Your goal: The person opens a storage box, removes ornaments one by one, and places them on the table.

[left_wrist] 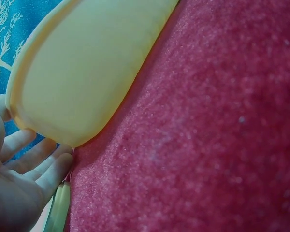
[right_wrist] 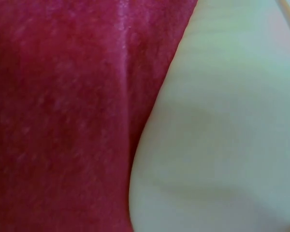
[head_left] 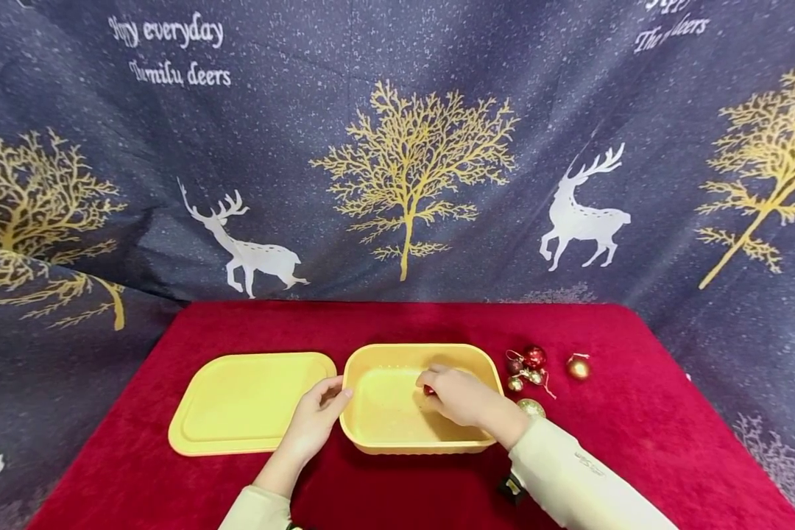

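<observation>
A yellow plastic box stands uncovered on the red cloth. My right hand reaches down inside it and holds a small red Christmas ball, mostly hidden by the fingers. At the box's left end is my left hand, its thumb by the rim and its loosely extended fingers touching the outer wall, as the left wrist view also shows. The right wrist view takes in only the box's outer wall and the cloth; the right hand's grip does not show there.
A flat yellow lid lies left of the box. To the right are a red ball among several smaller ornaments, a gold ball, and a pale gold glittery ball partly behind the right sleeve. A patterned curtain hangs behind the table.
</observation>
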### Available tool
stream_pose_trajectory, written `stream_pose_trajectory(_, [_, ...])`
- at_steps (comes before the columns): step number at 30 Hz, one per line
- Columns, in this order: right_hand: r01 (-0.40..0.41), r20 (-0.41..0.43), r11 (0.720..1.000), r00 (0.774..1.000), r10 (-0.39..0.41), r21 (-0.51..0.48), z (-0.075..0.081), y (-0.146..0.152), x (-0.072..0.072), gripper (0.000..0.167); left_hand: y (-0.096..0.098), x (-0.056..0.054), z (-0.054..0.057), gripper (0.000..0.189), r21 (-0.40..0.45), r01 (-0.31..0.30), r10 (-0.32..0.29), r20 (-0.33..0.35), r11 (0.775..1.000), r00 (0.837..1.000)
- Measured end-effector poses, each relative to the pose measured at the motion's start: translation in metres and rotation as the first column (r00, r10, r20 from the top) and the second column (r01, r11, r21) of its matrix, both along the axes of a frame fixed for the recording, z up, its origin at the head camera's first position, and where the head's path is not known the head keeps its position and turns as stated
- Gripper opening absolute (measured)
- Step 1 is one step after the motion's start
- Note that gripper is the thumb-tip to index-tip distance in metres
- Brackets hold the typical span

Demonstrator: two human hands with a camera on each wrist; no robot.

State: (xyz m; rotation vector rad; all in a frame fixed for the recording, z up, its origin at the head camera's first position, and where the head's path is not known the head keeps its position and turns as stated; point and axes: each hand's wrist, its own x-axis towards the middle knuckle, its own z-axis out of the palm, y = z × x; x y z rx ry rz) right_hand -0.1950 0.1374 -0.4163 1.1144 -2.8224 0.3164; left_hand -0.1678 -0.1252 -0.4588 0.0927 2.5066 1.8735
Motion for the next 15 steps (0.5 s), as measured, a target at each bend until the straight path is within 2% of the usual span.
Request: stream_pose_trajectory(15, [0.025,-0.046,0.995,0.999,-0.030,-0.096,0.005,0.021,0.010,0.022,0.000,0.001,-0.002,0.043,-0.024,-0.010,0.010,-0.027,1.000,1.000])
